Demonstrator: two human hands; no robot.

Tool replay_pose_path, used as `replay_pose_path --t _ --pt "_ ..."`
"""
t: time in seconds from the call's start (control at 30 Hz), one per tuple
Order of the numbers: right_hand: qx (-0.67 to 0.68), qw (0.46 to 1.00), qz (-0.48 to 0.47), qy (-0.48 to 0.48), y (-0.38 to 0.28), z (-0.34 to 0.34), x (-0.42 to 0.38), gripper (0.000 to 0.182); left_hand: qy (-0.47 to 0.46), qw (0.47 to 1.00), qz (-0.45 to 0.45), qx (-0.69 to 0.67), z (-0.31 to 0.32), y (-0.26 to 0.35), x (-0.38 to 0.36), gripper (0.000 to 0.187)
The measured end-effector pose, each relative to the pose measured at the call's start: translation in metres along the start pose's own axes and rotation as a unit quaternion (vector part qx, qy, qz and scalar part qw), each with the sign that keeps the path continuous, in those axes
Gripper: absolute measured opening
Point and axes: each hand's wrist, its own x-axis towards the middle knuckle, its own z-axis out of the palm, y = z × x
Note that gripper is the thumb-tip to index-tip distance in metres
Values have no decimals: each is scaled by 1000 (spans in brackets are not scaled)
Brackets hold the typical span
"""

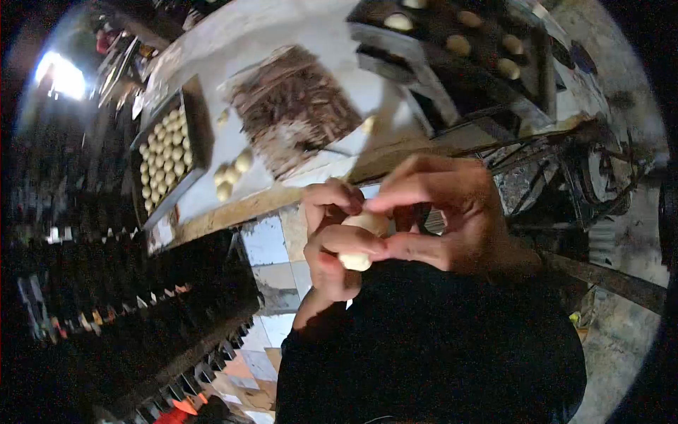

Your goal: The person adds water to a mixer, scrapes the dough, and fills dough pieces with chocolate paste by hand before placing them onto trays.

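Pale dough (369, 222) is held between my two hands, in front of my dark clothing. My left hand (326, 244) is closed around it from the left, and a bit of the dough (355, 262) shows below my fingers. From the right, my right hand (455, 215) pinches at the dough with thumb and fingertips. Part of the dough is hidden behind the fingers. Beyond my hands, a crumbly brown mass (296, 106) lies spread on the white table (212, 53), with a thin dark tool (328, 149) at its near edge.
A deep tray (199, 124) at the left holds many small dough balls. Several loose balls (233, 173) sit beside it. Dark stacked trays (487, 92) at the back right carry larger dough rounds (458, 46). The table's wooden front edge (226, 215) runs just beyond my hands.
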Motion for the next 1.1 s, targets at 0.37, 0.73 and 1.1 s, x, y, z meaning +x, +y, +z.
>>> replay_pose_path --t 0.37,0.73,1.1 --pt "-184 945 -227 149 44 -146 -19 26 -9 998 52 -21 155 -102 113 89" --pt "-302 940 -143 68 83 -219 22 29 -244 892 -105 365 158 -183 174 23" --pt "-391 894 73 205 213 -342 181 24 -218 923 -256 187 98 -200 270 42"
